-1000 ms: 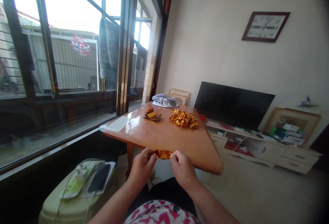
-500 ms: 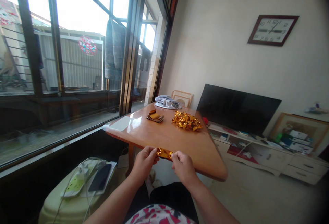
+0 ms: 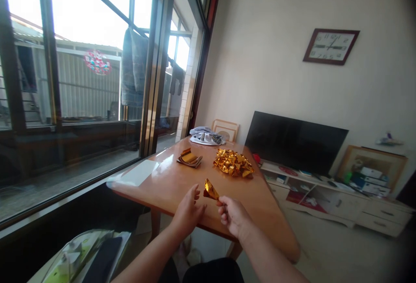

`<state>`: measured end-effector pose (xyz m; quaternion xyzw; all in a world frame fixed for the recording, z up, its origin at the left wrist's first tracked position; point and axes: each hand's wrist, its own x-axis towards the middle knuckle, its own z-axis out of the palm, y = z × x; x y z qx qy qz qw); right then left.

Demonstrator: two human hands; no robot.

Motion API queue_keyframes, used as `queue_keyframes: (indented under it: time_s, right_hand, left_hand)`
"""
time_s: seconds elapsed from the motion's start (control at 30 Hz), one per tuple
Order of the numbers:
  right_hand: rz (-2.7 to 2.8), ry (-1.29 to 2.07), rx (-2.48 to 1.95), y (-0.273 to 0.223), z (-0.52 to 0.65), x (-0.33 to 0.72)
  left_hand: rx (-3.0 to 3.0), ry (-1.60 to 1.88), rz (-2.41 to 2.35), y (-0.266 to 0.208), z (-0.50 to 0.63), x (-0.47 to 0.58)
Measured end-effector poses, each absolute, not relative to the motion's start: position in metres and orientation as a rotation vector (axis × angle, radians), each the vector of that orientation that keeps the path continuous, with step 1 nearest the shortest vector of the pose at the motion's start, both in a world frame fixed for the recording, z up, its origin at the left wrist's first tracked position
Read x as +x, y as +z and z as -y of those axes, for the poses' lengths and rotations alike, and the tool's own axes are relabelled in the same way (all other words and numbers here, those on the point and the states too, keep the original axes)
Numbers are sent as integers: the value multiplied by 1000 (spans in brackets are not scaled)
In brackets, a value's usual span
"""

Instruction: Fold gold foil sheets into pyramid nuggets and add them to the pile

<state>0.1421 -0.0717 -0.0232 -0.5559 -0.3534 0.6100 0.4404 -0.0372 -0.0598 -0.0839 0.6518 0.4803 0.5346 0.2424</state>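
A folded piece of shiny gold foil paper (image 3: 211, 189) is pinched at its lower right end by my right hand (image 3: 234, 216), above the near part of the table. My left hand (image 3: 189, 212) is just left of the foil, apart from it, with the fingers loosely spread and nothing in them. Farther back on the table lies a heap of folded gold foil pieces (image 3: 232, 162). To its left is a small stack of flat gold foil sheets (image 3: 189, 158), with edges curling up.
The wooden table (image 3: 169, 187) carries folded cloth (image 3: 207, 136) and a leaning frame (image 3: 226, 130) at its far end. White paper (image 3: 138, 173) lies on its left side. Low at left are a power strip (image 3: 69, 261) and a phone (image 3: 103, 260). A TV (image 3: 295, 142) stands beyond.
My left hand has let go of the foil and opened. My right hand has moved slightly right and down, still holding the foil, which now points up. The view has shifted a little.
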Motion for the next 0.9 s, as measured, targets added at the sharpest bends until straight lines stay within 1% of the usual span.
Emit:
queue_keyframes:
  time_s: [0.13, 0.33, 0.53, 0.73, 0.9]
  right_hand:
    - [807, 1578, -1382, -21, 59, 138]
    - [788, 1609, -1400, -21, 43, 133]
    - [809, 1597, -1385, -15, 25, 139]
    - [838, 1570, -1346, -6, 5, 149]
    - [871, 1525, -1323, -2, -11, 156]
  left_hand:
    - [1949, 1406, -1344, -75, 40, -25]
    - [1968, 1254, -1540, -58, 28, -19]
    - [2044, 1183, -1574, -47, 10, -19]
    - [1994, 1224, -1546, -47, -22, -9]
    - [1979, 1271, -1401, -48, -47, 2]
